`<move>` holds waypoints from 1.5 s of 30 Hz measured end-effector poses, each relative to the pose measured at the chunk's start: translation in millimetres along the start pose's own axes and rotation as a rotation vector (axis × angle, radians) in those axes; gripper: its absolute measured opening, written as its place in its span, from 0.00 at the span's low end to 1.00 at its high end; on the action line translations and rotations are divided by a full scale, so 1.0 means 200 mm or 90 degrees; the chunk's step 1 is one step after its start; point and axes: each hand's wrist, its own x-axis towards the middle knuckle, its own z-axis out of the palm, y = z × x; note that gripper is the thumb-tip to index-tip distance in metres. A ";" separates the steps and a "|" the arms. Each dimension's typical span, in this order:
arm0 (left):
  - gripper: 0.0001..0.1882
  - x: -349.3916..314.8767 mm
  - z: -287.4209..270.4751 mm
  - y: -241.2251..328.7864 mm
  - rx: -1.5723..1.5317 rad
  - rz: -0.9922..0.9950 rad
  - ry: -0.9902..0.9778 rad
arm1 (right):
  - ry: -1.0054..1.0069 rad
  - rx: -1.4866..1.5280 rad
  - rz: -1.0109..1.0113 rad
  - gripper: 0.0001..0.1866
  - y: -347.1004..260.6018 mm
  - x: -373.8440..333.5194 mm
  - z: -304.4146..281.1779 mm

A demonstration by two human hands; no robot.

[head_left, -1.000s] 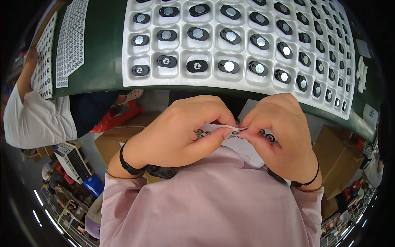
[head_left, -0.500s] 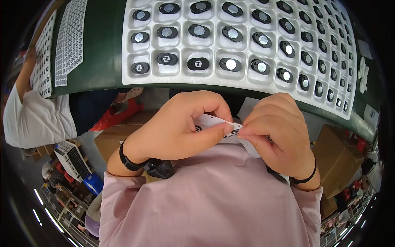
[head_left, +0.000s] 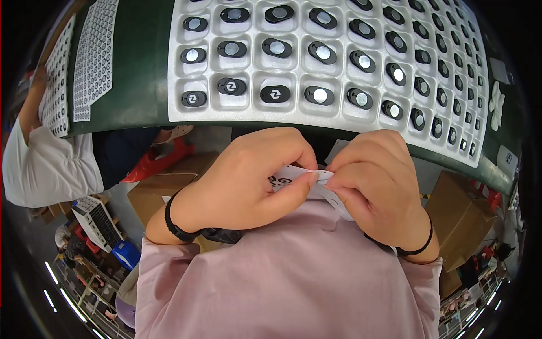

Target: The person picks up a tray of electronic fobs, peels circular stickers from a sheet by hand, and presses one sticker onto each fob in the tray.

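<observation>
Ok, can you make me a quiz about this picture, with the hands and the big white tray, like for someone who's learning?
1. True or false: the left hand and the right hand are both touching the printed white sheet.

2. In the row of the white tray nearest the person, how many black pieces show a white symbol?
A) one
B) three
C) six

3. Fill in: the tray lies on a dark ____ table.

Key: 1. True. 2. B. 3. Green.

White sheet, black symbols, between hands
</observation>
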 end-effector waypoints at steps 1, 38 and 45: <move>0.04 0.00 0.00 -0.01 0.025 0.021 0.019 | -0.019 0.002 -0.005 0.12 0.00 0.02 -0.01; 0.08 0.08 -0.01 -0.17 0.588 0.333 0.168 | -0.086 -0.157 0.143 0.05 0.08 0.34 -0.05; 0.07 0.09 -0.02 -0.16 0.582 0.341 0.154 | -0.079 -0.154 0.148 0.06 0.09 0.34 -0.04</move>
